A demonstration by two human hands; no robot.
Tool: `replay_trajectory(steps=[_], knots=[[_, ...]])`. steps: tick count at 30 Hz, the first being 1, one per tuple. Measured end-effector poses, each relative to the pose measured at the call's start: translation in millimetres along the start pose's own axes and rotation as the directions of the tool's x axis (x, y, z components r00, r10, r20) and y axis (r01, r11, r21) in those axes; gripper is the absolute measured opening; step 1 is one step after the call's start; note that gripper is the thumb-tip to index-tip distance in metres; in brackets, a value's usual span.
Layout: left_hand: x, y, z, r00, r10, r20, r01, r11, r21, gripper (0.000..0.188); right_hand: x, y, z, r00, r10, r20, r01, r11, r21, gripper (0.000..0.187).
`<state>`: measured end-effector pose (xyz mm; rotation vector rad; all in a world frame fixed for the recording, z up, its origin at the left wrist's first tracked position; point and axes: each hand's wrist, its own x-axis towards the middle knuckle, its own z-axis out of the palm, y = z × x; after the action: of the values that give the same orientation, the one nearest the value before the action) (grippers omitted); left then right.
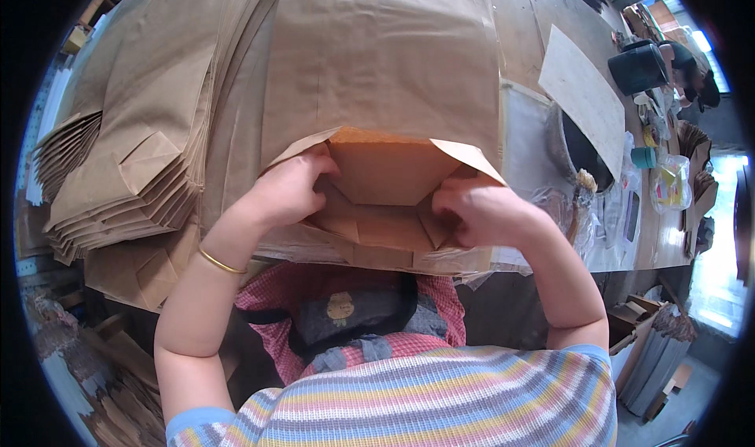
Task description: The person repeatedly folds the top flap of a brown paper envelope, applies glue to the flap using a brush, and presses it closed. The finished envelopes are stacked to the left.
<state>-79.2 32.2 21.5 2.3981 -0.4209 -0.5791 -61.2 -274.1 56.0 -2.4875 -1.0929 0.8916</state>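
Note:
A large brown paper bag (381, 62) lies flat on the table in front of me. Its near end is spread apart into a box shape, showing the inner panel and folded corners. At that end's left corner, my left hand (292, 189) has its fingers curled inside the fold, gripping the paper. My right hand (481, 209) is bent in the same way at the right corner, fingers closed on the paper and partly hidden by the flap. The near flap sags toward the table edge between both hands.
Fanned stacks of folded brown paper bags (118, 195) lie to the left. At right are a pale board (586, 93), a brush (583, 187) beside a dark-mouthed container, a teal cup (642, 158) and a black bin (637, 67). Another person (692, 73) is at the far right.

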Motion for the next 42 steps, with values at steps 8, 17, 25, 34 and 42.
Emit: replay_trajectory(steps=[8, 17, 25, 34, 42], knots=[[-4.5, 14.3, -22.3, 0.988, 0.064, 0.143, -0.078, 0.992, 0.096, 0.031, 28.7, 2.1, 1.8, 0.926, 0.313, -0.209, -0.3, 0.949, 0.092, 0.015], [17.0, -9.9, 35.3, 0.963, -0.111, -0.245, 0.108, 0.994, -0.028, 0.018, -60.2, -1.5, 13.6, 0.677, -0.013, -0.736, -0.231, 0.945, -0.229, 0.024], [-12.9, 32.4, 24.2, 0.999, 0.033, -0.006, -0.027, 0.899, 0.437, 0.07, -210.8, 73.4, 61.4, 0.741, 0.079, -0.667, -0.456, 0.788, -0.413, 0.037], [-20.9, 33.5, 25.3, 0.984, 0.124, -0.127, -0.049, 0.878, 0.476, 0.071, -170.6, 153.8, -15.4, 0.218, 0.629, -0.746, -0.161, 0.777, 0.608, 0.02], [-28.0, 35.2, 30.9, 0.95, 0.122, -0.288, 0.023, 0.89, 0.455, 0.109, -195.8, 147.8, -22.6, 0.334, 0.557, -0.76, 0.007, 0.805, 0.593, 0.015]])
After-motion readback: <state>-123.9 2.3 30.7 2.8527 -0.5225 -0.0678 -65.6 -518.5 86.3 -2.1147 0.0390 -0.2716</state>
